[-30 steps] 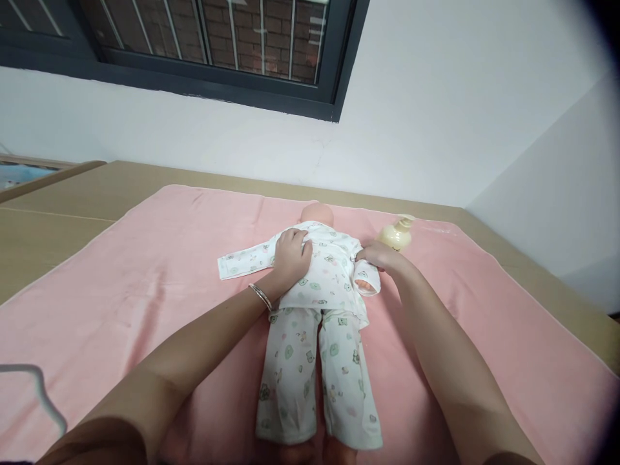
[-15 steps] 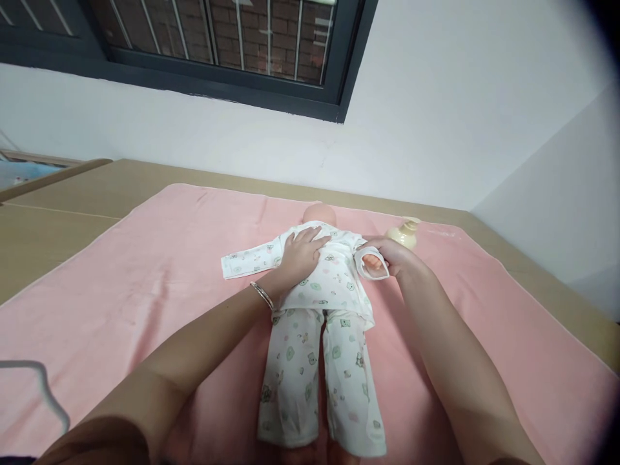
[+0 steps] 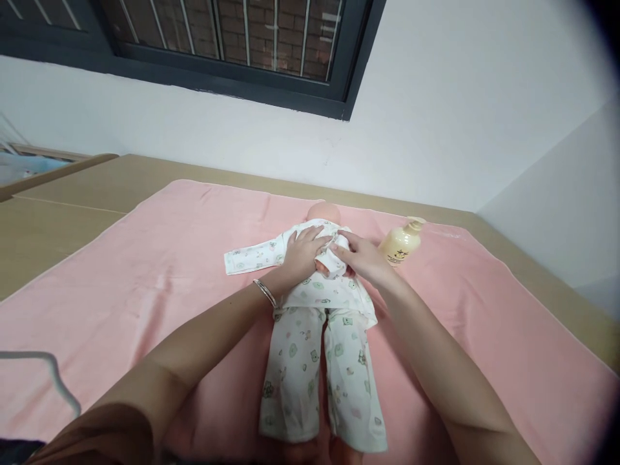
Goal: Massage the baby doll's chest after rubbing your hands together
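Pink towel (image 3: 145,271) covers most of a tan table, and a doll (image 3: 317,303) in printed white pyjamas lies on it, near the middle. The doll's long axis runs straight away from the person: its head points to the far wall under the window, its feet to the near edge of the view. One sleeve (image 3: 252,253) of the doll's top lies flat on the towel, stretched out to the left of the doll's chest.

The left hand (image 3: 303,250) lies palm down on the doll's chest, fingers spread and flat, gripping nothing; a thin bracelet (image 3: 264,292) sits at its wrist, and the forearm comes in slanting from the lower left. The right hand (image 3: 361,258) rests on the doll's chest just beside the left one, its fingers bent around the bunched cuff (image 3: 332,258) of the other sleeve, which is pulled across the chest. Its forearm reaches in from the lower right.

A cream pump bottle (image 3: 402,242) lies tilted on the towel to the right of the doll's head, near the right hand but apart from it. A white hanger (image 3: 53,381) shows well to the left of the doll's legs.
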`<action>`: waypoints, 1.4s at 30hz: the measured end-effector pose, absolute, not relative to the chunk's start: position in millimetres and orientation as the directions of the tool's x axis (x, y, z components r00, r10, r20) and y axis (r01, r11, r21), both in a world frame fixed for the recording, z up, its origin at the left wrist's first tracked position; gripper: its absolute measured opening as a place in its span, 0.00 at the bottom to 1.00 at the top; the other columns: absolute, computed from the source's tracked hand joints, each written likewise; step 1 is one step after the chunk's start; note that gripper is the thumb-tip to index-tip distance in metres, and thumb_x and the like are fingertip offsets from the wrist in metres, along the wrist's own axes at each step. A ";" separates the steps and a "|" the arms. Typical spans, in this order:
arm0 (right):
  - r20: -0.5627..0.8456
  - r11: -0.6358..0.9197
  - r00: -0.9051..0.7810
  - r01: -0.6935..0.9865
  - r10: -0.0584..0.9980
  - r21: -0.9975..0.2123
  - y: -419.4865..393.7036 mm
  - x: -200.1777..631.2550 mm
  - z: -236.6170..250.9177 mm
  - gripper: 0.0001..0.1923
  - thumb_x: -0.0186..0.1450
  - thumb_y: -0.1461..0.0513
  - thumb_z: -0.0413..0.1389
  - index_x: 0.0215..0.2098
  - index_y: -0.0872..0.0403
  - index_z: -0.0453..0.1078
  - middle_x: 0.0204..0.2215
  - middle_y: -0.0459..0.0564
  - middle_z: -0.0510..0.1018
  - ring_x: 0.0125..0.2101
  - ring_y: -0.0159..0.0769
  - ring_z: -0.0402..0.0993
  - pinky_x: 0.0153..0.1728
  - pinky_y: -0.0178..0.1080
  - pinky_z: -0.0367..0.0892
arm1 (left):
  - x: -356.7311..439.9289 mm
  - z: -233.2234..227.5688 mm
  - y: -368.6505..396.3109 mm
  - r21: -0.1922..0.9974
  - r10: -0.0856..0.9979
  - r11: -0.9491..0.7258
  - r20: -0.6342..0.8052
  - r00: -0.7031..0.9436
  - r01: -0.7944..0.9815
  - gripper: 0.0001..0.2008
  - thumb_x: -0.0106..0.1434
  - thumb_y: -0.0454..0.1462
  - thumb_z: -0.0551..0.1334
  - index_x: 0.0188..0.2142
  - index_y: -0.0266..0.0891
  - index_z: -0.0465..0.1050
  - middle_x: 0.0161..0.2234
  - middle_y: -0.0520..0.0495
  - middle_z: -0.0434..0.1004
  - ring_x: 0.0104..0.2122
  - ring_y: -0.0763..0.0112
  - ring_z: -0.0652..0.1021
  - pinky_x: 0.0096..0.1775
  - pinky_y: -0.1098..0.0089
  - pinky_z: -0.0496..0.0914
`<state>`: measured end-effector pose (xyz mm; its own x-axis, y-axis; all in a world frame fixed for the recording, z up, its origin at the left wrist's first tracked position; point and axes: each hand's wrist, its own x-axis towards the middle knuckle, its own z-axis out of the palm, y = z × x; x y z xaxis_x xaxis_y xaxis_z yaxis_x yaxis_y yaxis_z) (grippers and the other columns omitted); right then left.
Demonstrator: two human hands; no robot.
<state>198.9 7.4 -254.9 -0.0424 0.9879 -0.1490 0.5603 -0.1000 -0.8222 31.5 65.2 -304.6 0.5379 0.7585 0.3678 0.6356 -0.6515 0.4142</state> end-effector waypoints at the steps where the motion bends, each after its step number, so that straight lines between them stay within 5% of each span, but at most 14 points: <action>1: -0.131 -0.051 -0.109 0.543 0.985 -0.838 6.1 201.0 -254.0 0.38 0.64 0.49 0.56 0.66 0.53 0.49 0.31 0.48 0.76 0.23 0.32 0.72 0.24 0.33 0.69 | 30.7 -304.5 65.5 0.427 0.762 -0.647 0.365 0.535 0.631 0.27 0.58 0.35 0.63 0.58 0.47 0.64 0.64 0.43 0.57 0.64 0.53 0.59 0.62 0.43 0.51; 6: -0.118 0.024 -0.208 0.578 0.971 -0.816 2.2 207.3 -250.0 0.32 0.62 0.53 0.60 0.62 0.51 0.58 0.34 0.48 0.77 0.23 0.31 0.72 0.25 0.33 0.68 | 32.6 -310.4 67.7 0.483 0.789 -0.613 0.413 0.455 0.625 0.26 0.62 0.28 0.48 0.59 0.43 0.63 0.62 0.44 0.62 0.63 0.64 0.61 0.64 0.50 0.50; 11: -0.150 0.014 -0.135 0.788 0.979 -0.615 0.8 205.6 -244.2 0.37 0.61 0.51 0.61 0.64 0.51 0.57 0.36 0.49 0.77 0.28 0.33 0.74 0.32 0.34 0.66 | 25.7 -310.9 72.8 0.545 0.815 -0.577 0.430 0.388 0.608 0.25 0.64 0.35 0.51 0.61 0.35 0.58 0.64 0.39 0.57 0.64 0.59 0.57 0.64 0.55 0.53; 14: -0.120 0.022 -0.070 0.931 0.990 -0.364 -2.9 201.7 -242.8 0.37 0.61 0.46 0.59 0.64 0.47 0.57 0.37 0.50 0.77 0.34 0.39 0.74 0.31 0.35 0.63 | 5.7 -301.9 80.5 0.547 0.866 -0.496 0.372 0.335 0.675 0.32 0.61 0.44 0.58 0.62 0.33 0.55 0.66 0.37 0.51 0.66 0.51 0.50 0.65 0.52 0.50; 18: 0.070 0.103 -0.112 0.987 0.991 0.121 -14.1 189.5 -245.5 0.28 0.65 0.47 0.56 0.59 0.50 0.64 0.36 0.54 0.75 0.37 0.45 0.71 0.29 0.37 0.60 | -39.6 -281.8 95.6 0.486 0.911 -0.410 0.250 0.327 0.772 0.36 0.57 0.48 0.60 0.61 0.34 0.57 0.62 0.39 0.60 0.63 0.55 0.59 0.63 0.58 0.55; 22: 0.239 0.090 -0.188 0.926 0.953 0.367 -25.1 176.5 -249.1 0.22 0.65 0.51 0.57 0.49 0.59 0.69 0.38 0.57 0.70 0.38 0.46 0.67 0.30 0.39 0.60 | -86.3 -268.8 106.0 0.239 0.915 -0.299 -0.203 0.349 0.924 0.40 0.48 0.55 0.64 0.55 0.34 0.64 0.56 0.34 0.67 0.57 0.45 0.67 0.53 0.56 0.66; 24: 0.270 0.082 -0.207 0.908 0.940 0.411 -28.4 171.6 -250.8 0.18 0.66 0.54 0.56 0.45 0.61 0.69 0.37 0.57 0.69 0.37 0.45 0.66 0.30 0.40 0.59 | -101.0 -268.8 105.7 0.147 0.870 -0.291 -0.370 0.325 0.945 0.35 0.47 0.55 0.63 0.49 0.36 0.69 0.50 0.34 0.72 0.50 0.47 0.73 0.43 0.61 0.70; 28: 0.270 0.170 -0.312 0.880 0.911 0.443 -32.2 165.6 -254.6 0.08 0.66 0.66 0.51 0.41 0.60 0.69 0.36 0.55 0.68 0.35 0.42 0.66 0.28 0.40 0.57 | -109.0 -275.9 95.4 0.097 0.866 -0.325 -0.370 0.337 0.941 0.20 0.49 0.43 0.62 0.41 0.38 0.71 0.42 0.39 0.75 0.38 0.57 0.77 0.31 0.69 0.66; 32: 0.260 0.237 -0.368 0.874 0.893 0.424 -33.5 165.8 -255.9 0.16 0.61 0.75 0.48 0.45 0.60 0.68 0.33 0.52 0.69 0.31 0.38 0.67 0.27 0.39 0.56 | -106.0 -275.7 82.9 0.127 0.864 -0.350 -0.340 0.373 0.928 0.09 0.50 0.36 0.57 0.33 0.38 0.68 0.32 0.44 0.75 0.26 0.65 0.74 0.25 0.70 0.60; 42: 0.161 0.179 -0.276 0.875 0.948 0.450 -34.9 160.1 -256.5 0.18 0.61 0.75 0.46 0.44 0.64 0.71 0.25 0.53 0.70 0.23 0.36 0.68 0.20 0.36 0.49 | -85.0 -221.2 46.5 0.370 0.928 -0.313 -0.077 0.364 0.875 0.18 0.54 0.48 0.60 0.41 0.43 0.66 0.31 0.51 0.75 0.27 0.67 0.74 0.26 0.72 0.60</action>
